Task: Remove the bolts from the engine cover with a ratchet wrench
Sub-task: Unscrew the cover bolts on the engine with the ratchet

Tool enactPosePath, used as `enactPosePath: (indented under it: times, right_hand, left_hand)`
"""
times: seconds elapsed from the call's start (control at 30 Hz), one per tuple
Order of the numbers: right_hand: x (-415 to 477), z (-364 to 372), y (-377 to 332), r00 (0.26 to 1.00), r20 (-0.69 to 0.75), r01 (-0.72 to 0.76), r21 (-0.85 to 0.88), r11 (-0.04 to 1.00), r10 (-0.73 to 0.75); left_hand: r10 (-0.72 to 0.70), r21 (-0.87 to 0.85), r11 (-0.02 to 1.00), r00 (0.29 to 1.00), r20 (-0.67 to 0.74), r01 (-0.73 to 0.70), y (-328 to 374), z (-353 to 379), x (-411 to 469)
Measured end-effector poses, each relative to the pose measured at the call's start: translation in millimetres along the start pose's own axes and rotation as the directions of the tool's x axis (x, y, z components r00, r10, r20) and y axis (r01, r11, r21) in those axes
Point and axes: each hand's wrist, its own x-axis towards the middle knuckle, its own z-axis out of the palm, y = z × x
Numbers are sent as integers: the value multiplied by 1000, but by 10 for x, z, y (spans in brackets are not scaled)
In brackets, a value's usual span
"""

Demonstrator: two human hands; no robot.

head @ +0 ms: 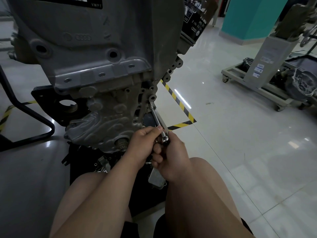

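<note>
1. The right hand (171, 158) has its fingers clenched round the handle of the wrench (165, 140). The left hand (144, 143) pinches the bar just above the wrench head.
2. The bar (155, 117) reaches up to a socket (151, 105) at the right edge of the cover (103, 117). The bolt is hidden, so how loose it is cannot be told.
3. Farther up, the holes (113, 54) look empty. Removal seems partly done, with at least this bolt left.

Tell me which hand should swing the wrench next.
Probably the right hand: it grips the wrench by the handle, while the left hand only pinches the extension bar.
</note>
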Motion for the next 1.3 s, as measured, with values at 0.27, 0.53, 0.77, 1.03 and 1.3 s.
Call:
enactPosePath:
  times: [0.27,0.53,0.77,1.03,1.3]
  right_hand:
    - [14,38,126,869,-191,298,-534,791,-457]
    - [-57,52,242,825,28,434,-671,601,-565]
    - [-8,13,234,853,5,439,-548,712,-522]
    - [-31,43,26,985,-55,159,-50,986,-162]
    - [-33,-28,-24,992,128,-25,240,971,-6]
  left_hand:
    - [48,-23,999,998,-34,-49,-2,-6,18]
    - [32,-20,999,999,-33,-33,-30,-41,45]
    - [24,-34,999,999,-37,-25,-34,-39,32]
    - [1,11,1000,1000,14,-1,-20,-2,6]
    - [-22,-12,1000,1000,13,23,-4,1,29]
